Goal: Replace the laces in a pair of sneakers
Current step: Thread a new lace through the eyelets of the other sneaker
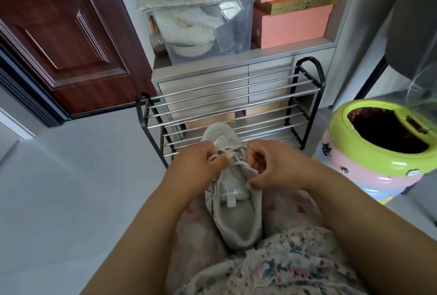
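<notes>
We hold a grey sneaker on our lap, toe toward a metal shoe rack on the grey floor. Our left hand curls its fingers round the white lace; our right hand pinches it too. A dark red door stands left, a green-rimmed bin right, pink boxes on the cabinet behind.

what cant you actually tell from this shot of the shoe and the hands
Head view, the only one:
- Eyelets and lace path at mid-sneaker: covered by the left hand and right hand.
- Whether the lace is going in or coming out: one still cannot show it.
- Second sneaker: not in view.
- Sole of the sneaker: hidden against the lap.
- Clear bin contents: blurred by the plastic and a cloth.
</notes>
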Motion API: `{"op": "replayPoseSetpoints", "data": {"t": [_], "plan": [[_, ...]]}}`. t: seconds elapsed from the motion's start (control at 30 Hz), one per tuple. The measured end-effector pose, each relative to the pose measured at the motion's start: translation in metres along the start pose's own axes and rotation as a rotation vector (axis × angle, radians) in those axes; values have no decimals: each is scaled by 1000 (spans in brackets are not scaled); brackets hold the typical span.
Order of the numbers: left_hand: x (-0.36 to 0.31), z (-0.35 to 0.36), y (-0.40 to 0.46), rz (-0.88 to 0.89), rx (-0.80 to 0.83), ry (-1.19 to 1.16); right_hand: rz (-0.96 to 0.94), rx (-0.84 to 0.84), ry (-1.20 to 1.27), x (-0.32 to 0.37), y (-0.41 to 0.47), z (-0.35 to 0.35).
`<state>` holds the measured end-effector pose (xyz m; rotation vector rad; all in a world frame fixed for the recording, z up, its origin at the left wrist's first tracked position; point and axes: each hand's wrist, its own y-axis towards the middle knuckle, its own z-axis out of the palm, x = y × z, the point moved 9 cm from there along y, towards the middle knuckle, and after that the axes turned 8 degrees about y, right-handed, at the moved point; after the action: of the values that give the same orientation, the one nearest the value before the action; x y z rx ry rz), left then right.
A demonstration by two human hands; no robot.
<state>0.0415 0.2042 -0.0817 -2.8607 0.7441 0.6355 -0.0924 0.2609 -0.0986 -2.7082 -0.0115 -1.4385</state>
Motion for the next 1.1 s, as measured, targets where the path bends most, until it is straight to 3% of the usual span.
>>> {"op": "replayPoseSetpoints", "data": {"t": [0.07,0.13,0.3,0.57,0.7,0.83,0.93,1.0,1.1], "plan": [[-2,1,0,27,5,-71,7,-6,6,-1,0,-1],[1,-7,-4,24,-15,-293,25,-8,26,-4,0,-1],[43,-43,-10,-114,-264,-916,47,-10,74,-9,0,-2],[47,-52,-20,-85,-207,-1483,43,-12,79,-8,-1,-2],[35,-57,-25,70,-84,-1573,5,-8,89,-3,-1,-1],[2,-56,-38,405,249,-1562,-39,19,199,4,-2,-1],[-12,-54,-50,538,429,-1600,-33,40,294,5,-2,-2],[-15,-52,-49,538,458,-1600,-32,48,257,5,-1,-2],[-10,-44,-37,365,379,-1578,-24,24,204,5,-2,-3]]}}
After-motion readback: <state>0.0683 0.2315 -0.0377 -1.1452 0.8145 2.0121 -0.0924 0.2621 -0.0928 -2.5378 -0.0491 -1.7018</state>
